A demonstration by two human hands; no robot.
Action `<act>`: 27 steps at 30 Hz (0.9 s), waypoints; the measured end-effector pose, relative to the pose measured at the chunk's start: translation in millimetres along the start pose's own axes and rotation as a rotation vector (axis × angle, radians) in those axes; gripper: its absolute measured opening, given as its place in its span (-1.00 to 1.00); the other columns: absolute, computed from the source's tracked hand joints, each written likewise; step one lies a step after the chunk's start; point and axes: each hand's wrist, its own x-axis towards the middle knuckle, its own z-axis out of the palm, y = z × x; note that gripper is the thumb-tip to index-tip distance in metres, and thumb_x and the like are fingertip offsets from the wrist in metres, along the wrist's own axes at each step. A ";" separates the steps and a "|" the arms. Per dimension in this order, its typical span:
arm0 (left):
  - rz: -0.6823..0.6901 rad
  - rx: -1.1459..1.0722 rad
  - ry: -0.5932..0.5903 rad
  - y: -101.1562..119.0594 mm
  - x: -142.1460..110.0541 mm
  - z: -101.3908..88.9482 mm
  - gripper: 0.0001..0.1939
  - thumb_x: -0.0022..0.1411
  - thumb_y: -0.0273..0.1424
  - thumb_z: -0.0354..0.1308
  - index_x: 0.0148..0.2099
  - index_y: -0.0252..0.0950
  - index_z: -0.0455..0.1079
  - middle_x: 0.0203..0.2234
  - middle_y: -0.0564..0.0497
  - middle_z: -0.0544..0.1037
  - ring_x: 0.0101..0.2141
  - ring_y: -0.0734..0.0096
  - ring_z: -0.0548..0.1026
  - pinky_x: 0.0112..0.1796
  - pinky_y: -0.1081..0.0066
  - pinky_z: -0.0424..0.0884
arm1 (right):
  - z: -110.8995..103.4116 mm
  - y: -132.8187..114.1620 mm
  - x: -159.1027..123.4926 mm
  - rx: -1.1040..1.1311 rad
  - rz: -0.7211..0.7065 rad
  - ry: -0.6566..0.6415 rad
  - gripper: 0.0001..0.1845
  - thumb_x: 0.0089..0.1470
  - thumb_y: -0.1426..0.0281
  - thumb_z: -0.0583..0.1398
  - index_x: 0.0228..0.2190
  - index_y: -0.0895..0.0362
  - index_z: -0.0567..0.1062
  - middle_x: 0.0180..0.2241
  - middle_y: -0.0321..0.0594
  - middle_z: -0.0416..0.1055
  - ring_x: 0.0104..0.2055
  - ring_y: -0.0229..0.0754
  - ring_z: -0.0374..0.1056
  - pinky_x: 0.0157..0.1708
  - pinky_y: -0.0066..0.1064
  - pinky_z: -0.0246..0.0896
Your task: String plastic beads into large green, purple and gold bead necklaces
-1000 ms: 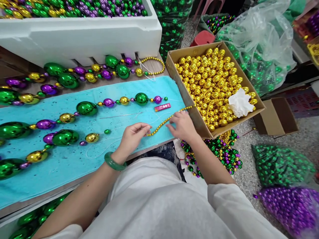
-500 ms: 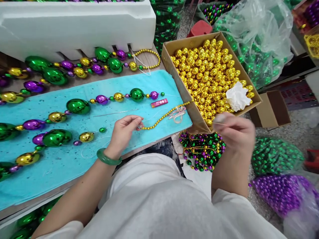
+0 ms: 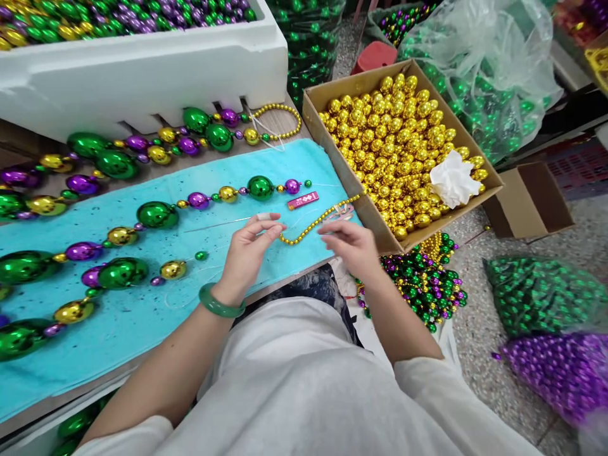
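Note:
My left hand [image 3: 251, 248], with a green bangle on the wrist, pinches the near end of a strand of small gold beads [image 3: 317, 221]. The strand lies on the turquoise cloth [image 3: 142, 304] and runs up to the cardboard box. My right hand [image 3: 350, 246] hovers just right of that end, fingers curled together and slightly blurred; what they hold I cannot make out. A pair of pale scissors [image 3: 340, 212] lies partly hidden behind it. Beyond my left hand, a strand of large green, purple and gold beads [image 3: 209, 198] crosses the cloth.
A cardboard box [image 3: 342, 172] of gold beads with a white tissue [image 3: 453, 180] stands at the right. A white foam box [image 3: 142, 76] of mixed beads sits behind. A pink label [image 3: 303, 201] lies on the cloth. Bead necklaces [image 3: 420, 282] and bags of green and purple beads cover the floor.
My right hand swung out to the right over the floor, then came back beside the gold strand. My left hand kept its pinch on the strand's end.

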 end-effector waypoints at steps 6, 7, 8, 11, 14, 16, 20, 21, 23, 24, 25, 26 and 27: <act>0.060 0.020 -0.027 4.2 2.7 3.3 -0.87 0.12 -0.29 0.26 -0.32 -0.23 0.56 -0.06 -0.05 0.50 0.05 0.23 0.41 0.05 0.27 0.33 | 74.2 19.0 33.6 0.503 0.169 -0.204 -0.70 -0.22 0.22 0.37 -0.43 0.12 0.49 -0.52 -0.30 0.46 -0.51 -0.28 0.35 -0.61 -0.48 0.19; 0.067 0.034 -0.031 3.6 5.1 3.2 -0.86 0.13 -0.29 0.26 -0.32 -0.24 0.56 -0.07 -0.05 0.51 0.04 0.23 0.42 0.04 0.27 0.33 | 74.8 21.2 33.8 0.497 0.179 -0.202 -0.71 -0.20 0.21 0.37 -0.47 0.13 0.49 -0.56 -0.31 0.44 -0.55 -0.31 0.32 -0.61 -0.48 0.19; 0.074 0.051 -0.033 2.7 8.6 3.2 -0.85 0.15 -0.28 0.24 -0.31 -0.24 0.56 -0.09 -0.06 0.52 0.02 0.24 0.43 0.03 0.28 0.34 | 73.4 22.9 32.4 0.485 0.189 -0.188 -0.71 -0.19 0.20 0.37 -0.49 0.14 0.48 -0.58 -0.32 0.42 -0.58 -0.33 0.28 -0.61 -0.48 0.18; 0.140 0.201 -0.020 -0.8 26.8 7.0 -0.79 0.24 -0.27 0.14 -0.27 -0.25 0.55 -0.21 -0.05 0.56 -0.12 0.28 0.48 -0.05 0.30 0.37 | 64.1 24.8 20.5 0.468 0.218 -0.109 -0.69 -0.18 0.18 0.36 -0.50 0.14 0.47 -0.60 -0.33 0.42 -0.61 -0.34 0.26 -0.63 -0.49 0.16; 0.317 0.634 -0.095 -4.7 49.6 18.5 -0.76 0.28 -0.31 0.07 -0.26 -0.27 0.56 -0.31 -0.08 0.56 -0.21 0.25 0.46 -0.11 0.26 0.36 | 57.1 25.5 3.8 0.482 0.225 -0.074 -0.71 -0.16 0.18 0.36 -0.51 0.13 0.45 -0.59 -0.32 0.42 -0.57 -0.32 0.29 -0.60 -0.48 0.19; 0.411 0.967 -0.226 -7.7 60.1 30.1 -0.73 0.30 -0.37 0.03 -0.26 -0.31 0.56 -0.31 -0.15 0.55 -0.19 0.17 0.43 -0.16 0.23 0.35 | 55.3 26.7 -5.1 0.498 0.229 -0.057 -0.71 -0.15 0.19 0.36 -0.52 0.12 0.45 -0.60 -0.32 0.41 -0.56 -0.31 0.30 -0.58 -0.48 0.20; 0.428 1.344 -0.368 -13.9 63.9 53.7 -0.68 0.31 -0.48 -0.07 -0.22 -0.42 0.53 -0.26 -0.28 0.52 -0.12 0.02 0.40 -0.31 0.23 0.33 | 55.0 29.5 -12.5 0.509 0.243 -0.026 -0.71 -0.15 0.17 0.35 -0.52 0.10 0.45 -0.60 -0.32 0.41 -0.57 -0.30 0.29 -0.58 -0.46 0.19; 0.419 1.385 -0.364 -15.3 62.8 57.7 -0.68 0.31 -0.50 -0.09 -0.21 -0.44 0.52 -0.24 -0.30 0.51 -0.11 0.00 0.40 -0.33 0.23 0.33 | 55.1 29.8 -12.7 0.508 0.245 -0.027 -0.71 -0.15 0.17 0.35 -0.52 0.10 0.45 -0.60 -0.32 0.40 -0.57 -0.30 0.28 -0.58 -0.46 0.18; 0.405 1.433 -0.345 -17.3 60.2 62.3 -0.68 0.29 -0.54 -0.10 -0.18 -0.46 0.50 -0.23 -0.33 0.50 -0.11 -0.02 0.40 -0.35 0.23 0.32 | 55.0 29.9 -12.0 0.508 0.247 -0.031 -0.70 -0.15 0.17 0.35 -0.52 0.10 0.44 -0.61 -0.32 0.40 -0.58 -0.31 0.27 -0.58 -0.46 0.18; 0.406 1.445 -0.342 -17.9 59.0 63.1 -0.69 0.28 -0.56 -0.10 -0.18 -0.47 0.49 -0.23 -0.33 0.50 -0.11 -0.02 0.40 -0.36 0.23 0.33 | 54.8 29.7 -11.2 0.509 0.246 -0.033 -0.70 -0.15 0.17 0.35 -0.52 0.10 0.44 -0.61 -0.32 0.39 -0.58 -0.31 0.26 -0.58 -0.46 0.17; 0.411 1.452 -0.345 -18.2 57.9 63.3 -0.69 0.28 -0.57 -0.10 -0.18 -0.46 0.49 -0.23 -0.32 0.50 -0.11 -0.02 0.41 -0.36 0.23 0.33 | 54.4 29.5 -10.3 0.512 0.244 -0.034 -0.70 -0.15 0.17 0.35 -0.52 0.10 0.44 -0.61 -0.32 0.39 -0.58 -0.31 0.26 -0.59 -0.46 0.17; 0.418 1.455 -0.350 -18.2 56.8 63.1 -0.70 0.27 -0.57 -0.10 -0.18 -0.45 0.49 -0.23 -0.32 0.50 -0.11 -0.01 0.41 -0.36 0.24 0.33 | 53.8 29.2 -9.1 0.514 0.241 -0.033 -0.70 -0.15 0.17 0.35 -0.52 0.11 0.44 -0.61 -0.32 0.40 -0.57 -0.31 0.27 -0.58 -0.46 0.17; 0.423 1.456 -0.355 -18.1 55.7 62.8 -0.70 0.28 -0.56 -0.09 -0.19 -0.44 0.49 -0.24 -0.31 0.50 -0.11 -0.01 0.41 -0.37 0.24 0.34 | 53.0 28.9 -7.8 0.515 0.237 -0.031 -0.70 -0.15 0.17 0.35 -0.52 0.11 0.44 -0.60 -0.31 0.40 -0.57 -0.30 0.27 -0.58 -0.46 0.17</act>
